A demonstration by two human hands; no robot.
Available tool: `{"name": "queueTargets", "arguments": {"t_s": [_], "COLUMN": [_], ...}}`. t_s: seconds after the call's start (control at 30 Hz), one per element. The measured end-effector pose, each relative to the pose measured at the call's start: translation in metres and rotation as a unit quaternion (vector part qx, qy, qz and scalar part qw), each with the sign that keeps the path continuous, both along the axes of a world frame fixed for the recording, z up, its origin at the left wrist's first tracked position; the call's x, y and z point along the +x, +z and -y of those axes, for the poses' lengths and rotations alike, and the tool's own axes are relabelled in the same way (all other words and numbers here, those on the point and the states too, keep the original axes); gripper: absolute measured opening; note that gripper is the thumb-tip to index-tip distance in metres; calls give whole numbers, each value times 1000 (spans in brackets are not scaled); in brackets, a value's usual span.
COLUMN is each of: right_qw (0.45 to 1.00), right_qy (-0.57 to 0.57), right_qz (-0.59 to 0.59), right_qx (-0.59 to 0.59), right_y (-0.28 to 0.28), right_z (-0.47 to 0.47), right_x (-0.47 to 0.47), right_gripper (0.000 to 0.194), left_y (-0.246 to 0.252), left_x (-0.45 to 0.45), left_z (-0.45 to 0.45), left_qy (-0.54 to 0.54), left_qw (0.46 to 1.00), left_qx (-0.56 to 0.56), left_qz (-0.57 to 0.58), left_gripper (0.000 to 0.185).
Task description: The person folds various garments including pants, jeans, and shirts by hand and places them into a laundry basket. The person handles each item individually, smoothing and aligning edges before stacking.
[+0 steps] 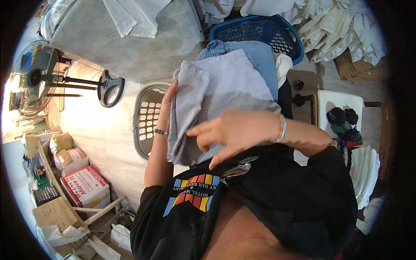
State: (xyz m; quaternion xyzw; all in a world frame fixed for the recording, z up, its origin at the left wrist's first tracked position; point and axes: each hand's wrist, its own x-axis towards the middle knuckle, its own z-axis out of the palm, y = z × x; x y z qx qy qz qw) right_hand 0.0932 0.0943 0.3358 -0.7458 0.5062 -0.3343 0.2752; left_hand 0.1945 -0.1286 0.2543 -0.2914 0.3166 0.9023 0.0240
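Note:
Before me lies a partly folded light grey cloth garment (227,81), its near part in shadow. My left hand (168,104) grips its left edge, the thumb on top and the other fingers hidden beneath. Over the near part of the garment is my right hand (217,135), slightly blurred, with fingers spread and nothing held in them; whether it touches the cloth I cannot tell. Folded blue denim (260,61) lies under the grey garment at its far side. A white cloth (283,68) shows beside the denim.
A grey laundry basket (138,130) stands at left, a blue one (297,42) beyond the denim. A covered table (130,55) is at far left, with a standing fan (35,78) beside it. At right, a white stool (341,97) holds dark items; cardboard boxes (86,185) sit lower left.

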Motion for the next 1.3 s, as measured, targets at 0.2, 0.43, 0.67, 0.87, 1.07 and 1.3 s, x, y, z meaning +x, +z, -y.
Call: {"name": "queueTargets", "arguments": {"t_s": [0.2,0.43,0.67,0.87,1.07,1.3], "right_qw": [890,833,812,837,789,808], "right_qy": [-429,-550,-569,-526,-515,-509], "right_qz": [-90,-2,116,146,139,210], "right_qx": [-126,62,58,48,305,209], "right_y": [-46,-102,-124,-127,-91,-78], "right_z": [22,-10,-23,-50,-82,-89], "right_x": [-99,-113,-112,-103,-86,-52], "right_gripper": [38,49,44,43,66,63], "left_y": [-23,0,-14,-38,-62,-45], "left_x": [-2,-9,32,23,54,84], "left_z": [16,7,-4,20,38,45], "left_qy": [-12,-7,-121,60,-57,-116], "left_qw": [999,899,821,950,977,962], "left_qx": [-42,-439,-558,-267,-150,-242], "left_qz": [14,-6,-14,152,139,-43], "left_gripper": [40,84,95,51,95,92]}}
